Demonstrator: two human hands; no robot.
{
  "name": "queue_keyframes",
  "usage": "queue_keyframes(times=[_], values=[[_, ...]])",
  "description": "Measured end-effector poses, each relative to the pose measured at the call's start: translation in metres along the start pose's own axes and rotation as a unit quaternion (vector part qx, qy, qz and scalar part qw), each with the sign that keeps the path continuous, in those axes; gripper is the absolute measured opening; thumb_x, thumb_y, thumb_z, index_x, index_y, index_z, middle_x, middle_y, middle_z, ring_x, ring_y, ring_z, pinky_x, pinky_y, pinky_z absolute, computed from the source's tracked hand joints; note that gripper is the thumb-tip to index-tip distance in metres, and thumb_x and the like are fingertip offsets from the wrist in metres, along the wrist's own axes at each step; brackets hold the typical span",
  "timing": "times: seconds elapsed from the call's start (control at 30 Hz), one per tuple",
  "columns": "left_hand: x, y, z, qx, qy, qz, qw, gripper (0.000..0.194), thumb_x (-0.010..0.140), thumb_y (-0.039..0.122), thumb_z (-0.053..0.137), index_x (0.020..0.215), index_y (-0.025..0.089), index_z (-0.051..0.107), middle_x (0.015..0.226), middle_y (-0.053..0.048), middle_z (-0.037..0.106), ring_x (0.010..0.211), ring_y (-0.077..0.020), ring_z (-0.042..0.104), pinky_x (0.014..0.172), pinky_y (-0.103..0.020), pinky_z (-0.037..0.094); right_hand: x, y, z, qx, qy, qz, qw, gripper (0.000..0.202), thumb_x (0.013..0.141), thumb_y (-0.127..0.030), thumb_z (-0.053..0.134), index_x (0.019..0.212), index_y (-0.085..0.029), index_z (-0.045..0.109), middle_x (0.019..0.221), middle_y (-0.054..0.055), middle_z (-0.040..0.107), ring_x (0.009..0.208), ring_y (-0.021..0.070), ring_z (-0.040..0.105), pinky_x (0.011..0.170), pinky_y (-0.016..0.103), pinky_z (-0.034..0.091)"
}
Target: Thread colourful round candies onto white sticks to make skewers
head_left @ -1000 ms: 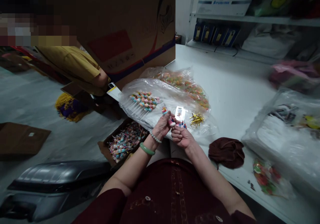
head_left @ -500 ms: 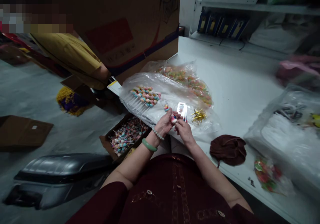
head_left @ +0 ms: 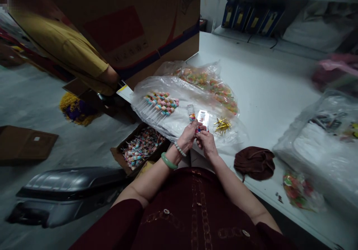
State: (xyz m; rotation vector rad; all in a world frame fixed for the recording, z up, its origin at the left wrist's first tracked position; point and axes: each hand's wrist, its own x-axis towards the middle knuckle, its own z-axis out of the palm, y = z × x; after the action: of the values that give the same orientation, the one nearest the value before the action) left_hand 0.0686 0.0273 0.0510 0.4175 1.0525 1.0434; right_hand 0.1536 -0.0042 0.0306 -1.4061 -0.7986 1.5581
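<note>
A person's left hand [head_left: 188, 136], with a pale green bangle [head_left: 169, 161] at the wrist, keeps a narrow grip on a small multicoloured piece in a clear wrapper [head_left: 191, 116], its top projecting past the fingers above crinkled clear plastic [head_left: 179, 82] on a white bench [head_left: 265, 78]. The right hand [head_left: 207, 144] meets it, fingers curled; what its grip holds cannot be told. Pastel rounded pieces on white sticks [head_left: 165, 103] lie left, shiny gold strips [head_left: 222, 125] right.

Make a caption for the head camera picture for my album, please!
Left hand and right hand meet at a small colorful piece, near bright balls on sticks and gold strips on clear plastic.
</note>
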Motion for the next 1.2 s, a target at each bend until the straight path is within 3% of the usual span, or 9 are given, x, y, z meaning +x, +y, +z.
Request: queue_keyframes(times=[0.1,0.2,0.4,0.53,0.63,0.77,0.83,0.97,1.2], values=[[0.002,-0.007,0.000,0.009,0.008,0.028,1.000,0.036,0.085,0.047,0.063,0.083,0.011,0.062,0.068,-0.006,0.065,0.059,-0.0130,0.060,0.059,-0.024,0.045,0.006,0.001,-0.003,-0.033,0.030,-0.008,0.999,0.025,0.067,-0.041,0.059,0.055,-0.022,0.046,0.037,-0.008,0.040,0.032,0.0075,0.030,0.036,0.023,0.019],[0.002,-0.008,0.000,-0.020,-0.014,0.011,1.000,0.032,0.085,0.043,0.064,0.081,0.011,0.062,0.066,-0.004,0.063,0.056,-0.0105,0.056,0.055,-0.022,0.042,0.006,-0.001,-0.008,-0.153,0.077,-0.084,0.982,0.032,0.076,-0.044,0.056,0.053,-0.022,0.048,0.043,-0.004,0.045,0.042,0.0108,0.040,0.044,0.024,0.029],[0.001,-0.001,-0.003,-0.086,-0.037,-0.091,0.991,0.031,0.092,0.039,0.055,0.079,0.012,0.062,0.065,-0.003,0.061,0.054,-0.0094,0.054,0.058,-0.023,0.046,-0.016,0.001,-0.018,-0.400,0.140,-0.291,0.858,0.027,0.094,-0.038,0.044,0.090,-0.022,0.065,0.088,0.007,0.069,0.077,0.0183,0.060,0.068,0.027,0.039],[0.002,0.002,-0.004,-0.104,-0.039,-0.099,0.989,0.032,0.094,0.040,0.050,0.082,0.013,0.061,0.071,-0.006,0.065,0.061,-0.0127,0.060,0.067,-0.027,0.050,-0.021,0.010,-0.017,-0.461,0.114,-0.360,0.803,0.027,0.096,-0.034,0.042,0.092,-0.020,0.064,0.090,0.009,0.069,0.080,0.0196,0.061,0.072,0.027,0.040],[0.001,0.001,-0.004,-0.099,-0.042,-0.084,0.991,0.033,0.093,0.041,0.052,0.081,0.011,0.061,0.070,-0.006,0.064,0.058,-0.0109,0.057,0.065,-0.025,0.049,-0.017,0.011,-0.017,-0.447,0.109,-0.362,0.811,0.029,0.096,-0.032,0.040,0.086,-0.020,0.065,0.086,0.009,0.069,0.078,0.0190,0.060,0.072,0.027,0.040],[-0.003,-0.010,-0.005,-0.062,-0.022,-0.038,0.997,0.034,0.081,0.044,0.069,0.079,0.011,0.063,0.062,0.000,0.058,0.052,-0.0069,0.049,0.058,-0.021,0.043,-0.004,0.005,-0.020,-0.359,0.109,-0.295,0.879,0.022,0.091,-0.031,0.046,0.081,-0.023,0.064,0.083,0.004,0.071,0.073,0.0173,0.061,0.070,0.027,0.042],[-0.004,-0.019,-0.004,-0.055,-0.017,-0.026,0.998,0.033,0.076,0.043,0.074,0.075,0.012,0.062,0.061,0.001,0.057,0.053,-0.0069,0.049,0.057,-0.021,0.041,0.002,0.004,-0.021,-0.340,0.144,-0.256,0.894,0.020,0.088,-0.032,0.050,0.074,-0.023,0.062,0.074,0.002,0.069,0.067,0.0167,0.059,0.067,0.027,0.041],[-0.004,-0.031,-0.001,-0.067,-0.014,-0.043,0.997,0.035,0.076,0.042,0.074,0.067,0.014,0.055,0.055,0.004,0.052,0.047,-0.0059,0.042,0.050,-0.020,0.035,0.005,0.005,-0.022,-0.382,0.191,-0.273,0.862,0.023,0.087,-0.034,0.052,0.068,-0.022,0.059,0.066,0.002,0.065,0.063,0.0168,0.055,0.064,0.027,0.038],[-0.003,-0.011,-0.006,-0.086,-0.046,-0.107,0.990,0.038,0.083,0.047,0.066,0.074,0.010,0.062,0.059,0.000,0.057,0.050,-0.0073,0.048,0.049,-0.020,0.034,-0.014,0.012,-0.023,-0.488,0.108,-0.377,0.780,0.027,0.097,-0.031,0.042,0.096,-0.021,0.067,0.097,0.010,0.069,0.083,0.0190,0.060,0.072,0.027,0.040]])
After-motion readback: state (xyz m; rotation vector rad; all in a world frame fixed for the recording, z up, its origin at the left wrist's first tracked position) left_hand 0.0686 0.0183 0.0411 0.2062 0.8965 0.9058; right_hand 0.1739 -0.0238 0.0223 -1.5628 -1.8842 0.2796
